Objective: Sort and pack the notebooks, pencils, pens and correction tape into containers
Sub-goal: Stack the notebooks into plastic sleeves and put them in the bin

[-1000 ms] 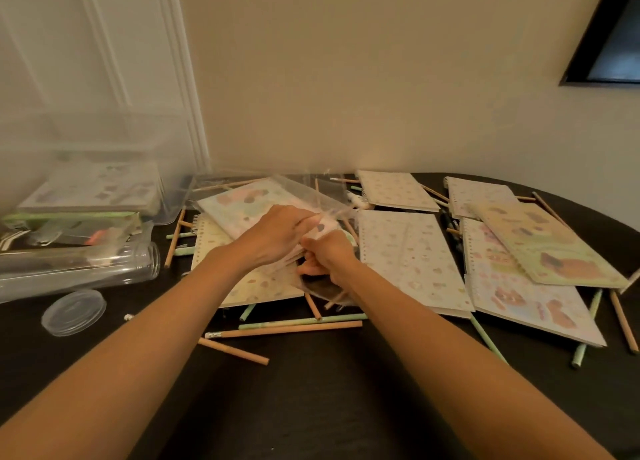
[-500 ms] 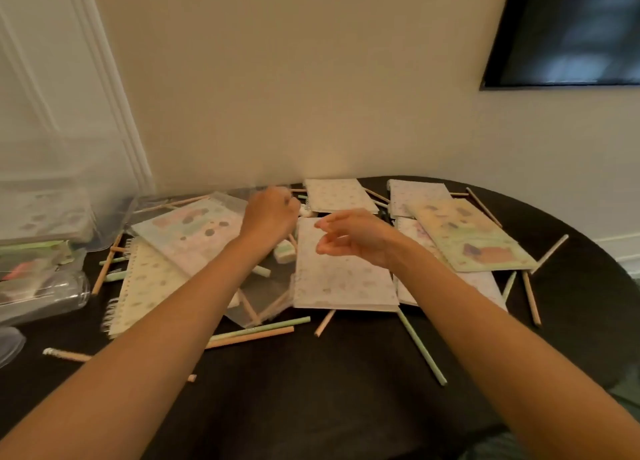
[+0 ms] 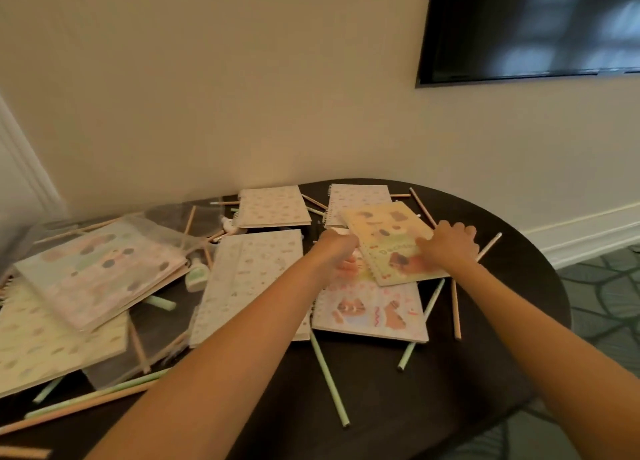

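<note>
Spreading over a dark round table and lying directly on it. Resting flat at the middle: a long dotted notebook. Touching its right edge: a pink bear notebook. Sitting behind it: two smaller dotted notebooks. Stretching out to its left: a clear plastic sheet, with a correction tape just beside the notebook and a pale notebook farther left. Pointing forward from its near right corner: a green pencil. Lying well right of it: a wooden pencil.

Yellow notebook tilted atop pink notebook
</note>
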The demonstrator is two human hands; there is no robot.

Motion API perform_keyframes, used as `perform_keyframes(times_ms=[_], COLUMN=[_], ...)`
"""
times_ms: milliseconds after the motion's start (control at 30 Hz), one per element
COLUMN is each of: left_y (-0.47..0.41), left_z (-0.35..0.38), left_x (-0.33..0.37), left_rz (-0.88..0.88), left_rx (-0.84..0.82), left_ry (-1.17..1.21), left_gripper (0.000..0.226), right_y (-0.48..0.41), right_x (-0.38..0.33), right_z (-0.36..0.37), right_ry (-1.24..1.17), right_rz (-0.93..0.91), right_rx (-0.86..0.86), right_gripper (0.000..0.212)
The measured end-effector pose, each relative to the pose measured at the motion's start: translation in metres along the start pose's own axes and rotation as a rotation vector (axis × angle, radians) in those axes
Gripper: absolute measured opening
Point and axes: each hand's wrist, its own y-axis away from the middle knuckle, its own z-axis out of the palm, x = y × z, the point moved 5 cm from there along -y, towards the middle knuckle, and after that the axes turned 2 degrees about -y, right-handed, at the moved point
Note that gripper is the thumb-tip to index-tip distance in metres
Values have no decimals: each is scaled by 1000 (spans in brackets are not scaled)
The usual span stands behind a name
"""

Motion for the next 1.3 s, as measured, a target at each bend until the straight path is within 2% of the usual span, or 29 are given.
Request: perform_keyframes(times_ms=[100,200,367,500,600,700,767,833,867,967,1100,1200,1300], left_y=[-8,-14,-18,-22,-10,16,29,38,41,57,75,81,87], left_z=[11,16,21,16,-2,-35,-64,-91,-102,-130,-159,-174,-200], left_x=[-4,-5,-7,-7,3,18,24,23,20,4,-17,-35,-53], left_rz=[-70,-84,-84,12,177,343,396,391,372,302,262,250,230], left_rx=[-12,20,83,153,228,353,411,393,352,298,349,383,470], left_ry=[103,176,204,274,291,229,202,175,168,231,553,637,674], left_gripper=[45,42,44,43,22,22,26,29,27,18,12,11,9], right_y=[-12,-17,-19,-13,-5,20,38,56,62,83,111,143,163], right_x=[16,20,17,4,-13,-36,-59,-81,-89,-117,-161,-203,-228], right_z=[9,13,6,-5,-12,-18,-15,-8,-3,15,35,48,50], right_ry=[18,-78,-321,-491,-697,-1107,-1413,-1642,-1682,-1713,-1861,-2008,-2033], right_rz=[35,48,84,57,-20,-58,-58,-27,5,108,181,164,27], right_rx=[-40,-94,-22,51,55,-110,-379,-620,-660,-654,-603,-631,-721], right_gripper=[58,55,44,36,25,20,6,13,14,18,25,36,45])
